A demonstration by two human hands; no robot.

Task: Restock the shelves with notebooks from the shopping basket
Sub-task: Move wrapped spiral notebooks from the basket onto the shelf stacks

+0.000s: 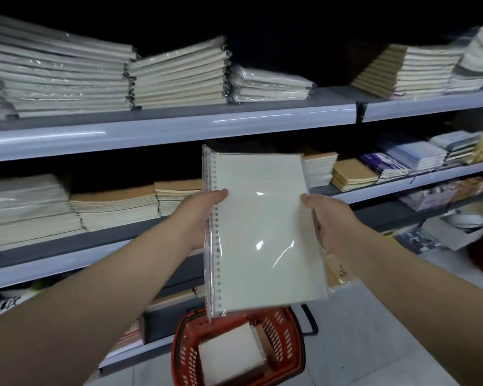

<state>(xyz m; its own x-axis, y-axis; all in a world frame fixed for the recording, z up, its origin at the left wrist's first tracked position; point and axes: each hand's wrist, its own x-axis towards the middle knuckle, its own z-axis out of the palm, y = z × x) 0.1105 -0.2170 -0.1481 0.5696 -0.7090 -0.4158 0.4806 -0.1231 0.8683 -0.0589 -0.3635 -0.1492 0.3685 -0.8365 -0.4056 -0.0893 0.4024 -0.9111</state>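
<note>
The shelves (179, 126) are filling most of the view and are carrying stacks (67, 76) of wrapped notebooks on several levels. Below, the red basket (294, 341) is standing on the floor just beside the shelves, with a pale pad (229, 355) lying inside it. Above the basket, one ring-bound notebook (265, 232) in clear wrap is being held in the air in front of the shelves. The left hand (198, 215) is gripping its ring edge, thumb lying on the front cover. The right hand (329, 218) is gripping the opposite edge in the same way.
</note>
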